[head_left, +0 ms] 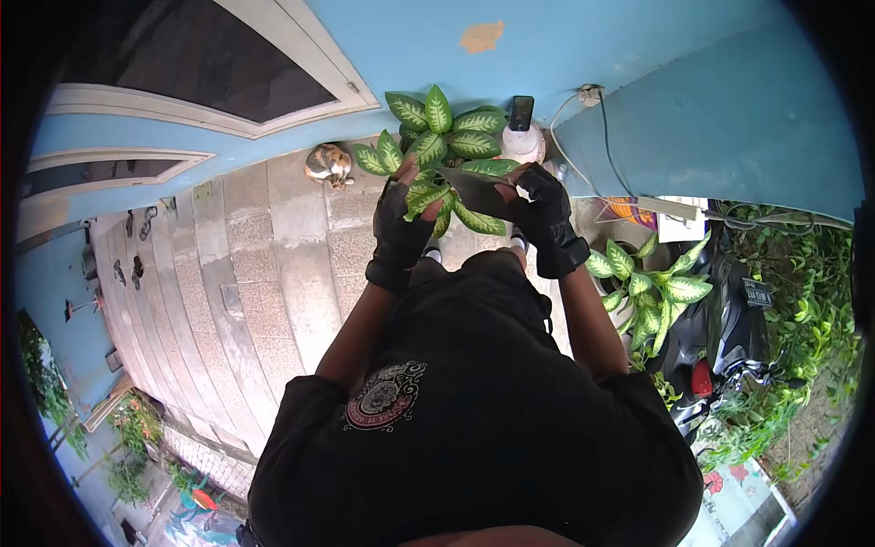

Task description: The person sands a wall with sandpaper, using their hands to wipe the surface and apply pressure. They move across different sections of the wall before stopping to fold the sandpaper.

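Observation:
A potted plant with broad green leaves and pale centres (pixel 438 111) stands by the wall in front of me. My left hand (pixel 396 223), in a black fingerless glove, has its thumb and fingers around a leaf (pixel 425 197) low on the plant's near side. In the grip of my right hand (pixel 544 214), gloved the same way, is a dark grey cloth (pixel 474 191). It stretches flat towards my left hand and covers some of the leaves. The plant's pot is hidden below the foliage.
A phone (pixel 521 113) leans against the wall on a white round stand (pixel 523 144). Left of the plant, a calico cat (pixel 328 165) lies on the paved floor (pixel 255 246). To the right are a second leafy plant (pixel 649 290) and a parked motorbike (pixel 729 319).

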`<action>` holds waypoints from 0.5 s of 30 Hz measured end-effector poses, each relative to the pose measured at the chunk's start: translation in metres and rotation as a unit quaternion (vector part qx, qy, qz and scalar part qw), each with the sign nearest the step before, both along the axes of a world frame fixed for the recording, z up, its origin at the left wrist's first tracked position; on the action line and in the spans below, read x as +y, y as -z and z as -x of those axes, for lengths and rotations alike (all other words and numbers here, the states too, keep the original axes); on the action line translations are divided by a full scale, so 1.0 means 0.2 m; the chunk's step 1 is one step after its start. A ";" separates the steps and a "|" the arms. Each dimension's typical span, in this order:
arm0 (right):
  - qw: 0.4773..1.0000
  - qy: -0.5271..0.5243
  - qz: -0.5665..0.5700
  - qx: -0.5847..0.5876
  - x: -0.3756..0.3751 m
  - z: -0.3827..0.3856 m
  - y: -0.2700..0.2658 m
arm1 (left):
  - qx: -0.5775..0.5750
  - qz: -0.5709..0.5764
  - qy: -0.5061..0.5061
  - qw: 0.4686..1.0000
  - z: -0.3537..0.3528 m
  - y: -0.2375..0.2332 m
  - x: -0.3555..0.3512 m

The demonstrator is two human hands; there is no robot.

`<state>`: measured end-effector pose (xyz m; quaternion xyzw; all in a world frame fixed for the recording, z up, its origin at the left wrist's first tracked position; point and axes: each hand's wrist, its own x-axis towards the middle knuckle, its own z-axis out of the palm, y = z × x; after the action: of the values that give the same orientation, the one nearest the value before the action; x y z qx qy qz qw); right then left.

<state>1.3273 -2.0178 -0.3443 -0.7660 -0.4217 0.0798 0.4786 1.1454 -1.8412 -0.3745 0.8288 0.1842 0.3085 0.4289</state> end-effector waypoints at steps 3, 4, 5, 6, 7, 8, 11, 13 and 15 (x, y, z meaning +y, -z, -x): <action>0.999 -0.042 0.017 0.015 0.00 -0.16 0.02 | 0.011 -0.037 -0.047 0.998 -0.09 0.02 -0.14; 0.998 -0.055 0.005 0.012 0.00 -0.22 0.02 | 0.015 -0.017 -0.066 0.998 -0.13 0.03 -0.20; 0.998 -0.068 -0.010 0.008 0.01 -0.28 0.03 | 0.019 0.001 -0.084 0.996 -0.18 0.04 -0.26; 0.995 -0.083 0.021 0.043 0.00 -0.33 0.06 | 0.023 0.002 -0.094 0.995 -0.23 0.05 -0.30; 0.994 -0.092 0.025 0.048 -0.01 -0.39 0.08 | 0.039 0.004 -0.096 0.995 -0.27 0.07 -0.36; 0.993 -0.110 0.039 0.032 -0.01 -0.45 0.10 | 0.054 0.008 -0.096 0.994 -0.31 0.10 -0.42; 0.989 -0.141 0.050 0.014 -0.01 -0.62 0.16 | 0.064 0.043 -0.082 0.994 -0.48 0.22 -0.54; 0.987 -0.159 0.002 0.033 -0.01 -0.70 0.25 | 0.070 0.013 -0.068 0.995 -0.59 0.30 -0.57; 0.983 -0.176 -0.014 0.052 0.03 -0.78 0.35 | 0.081 -0.017 -0.060 0.995 -0.69 0.41 -0.53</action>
<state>1.4841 -2.0120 -0.4148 -0.6675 -0.5255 0.1968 0.4894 1.2843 -1.9473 -0.4566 0.8456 0.2624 0.2690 0.3791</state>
